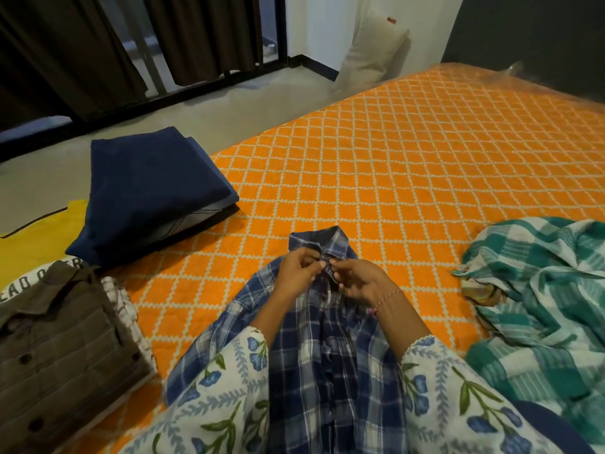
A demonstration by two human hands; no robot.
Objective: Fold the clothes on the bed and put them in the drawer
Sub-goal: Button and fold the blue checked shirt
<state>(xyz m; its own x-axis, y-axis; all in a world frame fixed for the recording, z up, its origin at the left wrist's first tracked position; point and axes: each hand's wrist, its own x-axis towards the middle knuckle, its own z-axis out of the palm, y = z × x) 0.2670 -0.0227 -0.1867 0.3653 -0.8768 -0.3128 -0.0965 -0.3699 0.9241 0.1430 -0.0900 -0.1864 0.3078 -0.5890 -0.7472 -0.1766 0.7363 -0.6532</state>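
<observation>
A blue plaid shirt [327,362] lies face up on the orange bed [409,152] right in front of me, collar pointing away. My left hand [299,270] pinches the left edge of the placket just below the collar. My right hand [358,281] pinches the right edge at the same spot, fingertips nearly touching the left hand's. A folded brown shirt [62,339] lies at the near left on other folded clothes. Folded navy clothes [150,188] sit at the bed's left edge. A crumpled green checked cloth [540,306] lies at the right.
A yellow cloth [36,231] lies under the left stacks. Grey floor [229,103], dark curtains [65,54] and a window frame lie beyond the bed's left side. A pale pillow [373,50] leans on the far wall. No drawer is in view.
</observation>
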